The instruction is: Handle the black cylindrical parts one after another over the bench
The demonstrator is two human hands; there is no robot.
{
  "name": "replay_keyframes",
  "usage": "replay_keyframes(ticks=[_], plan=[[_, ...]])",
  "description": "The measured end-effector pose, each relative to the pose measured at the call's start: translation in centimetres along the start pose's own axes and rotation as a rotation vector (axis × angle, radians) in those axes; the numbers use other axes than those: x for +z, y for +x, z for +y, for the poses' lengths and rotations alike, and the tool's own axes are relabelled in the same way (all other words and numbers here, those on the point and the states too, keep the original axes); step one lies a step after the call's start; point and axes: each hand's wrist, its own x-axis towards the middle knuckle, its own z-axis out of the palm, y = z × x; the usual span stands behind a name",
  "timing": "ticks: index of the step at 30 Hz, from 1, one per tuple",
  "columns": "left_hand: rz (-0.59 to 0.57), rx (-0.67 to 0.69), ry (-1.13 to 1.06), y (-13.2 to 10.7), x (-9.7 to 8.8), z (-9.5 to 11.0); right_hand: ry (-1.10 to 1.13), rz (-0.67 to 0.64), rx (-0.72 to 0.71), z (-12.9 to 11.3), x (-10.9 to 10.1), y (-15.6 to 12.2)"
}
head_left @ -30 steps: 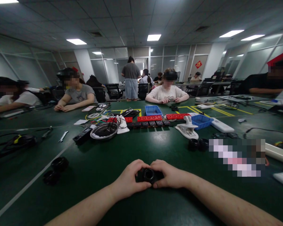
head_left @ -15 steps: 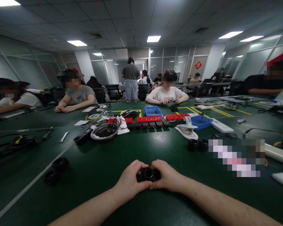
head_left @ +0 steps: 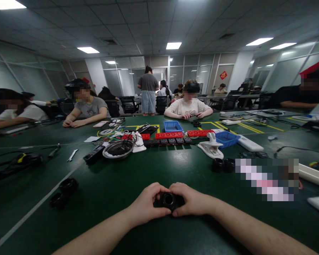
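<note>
Clearly a two-handed hold

Nearest, the left hand (head_left: 146, 202) and the right hand (head_left: 192, 201) are clamped on a black part (head_left: 168, 201), one from each side, thumbs below and fingers above. The part sits at the lower centre, over the green table (head_left: 149, 170), its round hole facing the camera; with its ends covered, whether it touches the tabletop is hard to tell. The step in hand looks like a steady grip between both hands, and I judge that the next move calls for even pressure from either side, thumbs kept off the hole.

Off to the left lie two black rings (head_left: 68, 186), close together; farther out on the right is a similar dark pair (head_left: 218, 165), near a white clip stand (head_left: 211, 150). A wrench (head_left: 72, 156) lies left of a steel dish (head_left: 106, 156). Past these run red strips (head_left: 169, 135), with a blue tray (head_left: 172, 130) just behind. Across from the hands sits a person in a pale top (head_left: 188, 106).
</note>
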Motion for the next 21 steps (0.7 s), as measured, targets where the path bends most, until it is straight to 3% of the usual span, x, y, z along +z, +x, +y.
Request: replay_keyframes(ticks=[21], plan=[[-0.017,-0.006,-0.031,-0.06,0.24,0.17,-0.024,0.016,0.033,0.81,0.48,0.21]])
